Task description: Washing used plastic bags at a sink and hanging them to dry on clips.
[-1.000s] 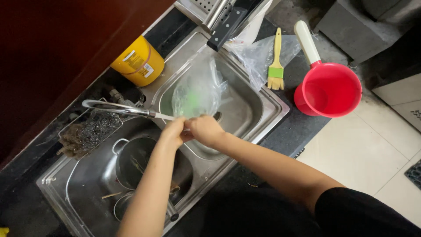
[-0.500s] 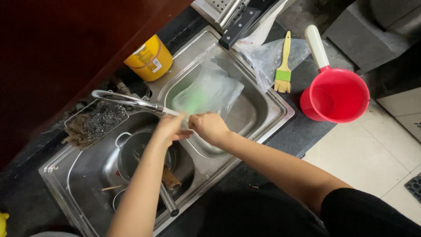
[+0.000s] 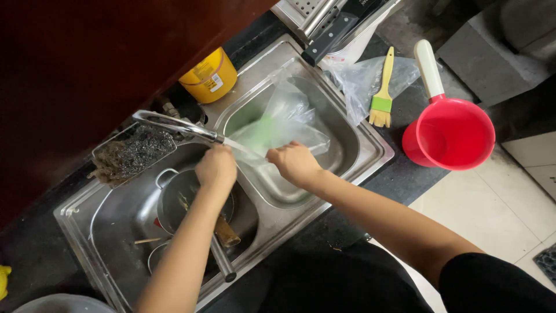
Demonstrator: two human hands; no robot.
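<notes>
My left hand (image 3: 215, 167) and my right hand (image 3: 294, 163) each grip an edge of a clear plastic bag (image 3: 284, 122), holding its mouth apart over the right basin of a steel double sink (image 3: 359, 139). Something green shows through the bag. The faucet spout (image 3: 174, 124) ends right at the bag's mouth, and a thin stream of water runs from it into the bag. The bag's body lies stretched across the right basin.
The left basin holds a steel pot (image 3: 174, 197) with a long handle and some utensils. A wire basket of dark scrubbers (image 3: 130, 153) sits behind it. On the dark counter stand a yellow tub (image 3: 208, 75), a pastry brush (image 3: 382, 95), a red scoop (image 3: 449, 130) and another plastic bag (image 3: 359, 81).
My hands have moved apart from each other, spreading the bag's mouth wider under the faucet. The bag has shifted slightly in the right basin.
</notes>
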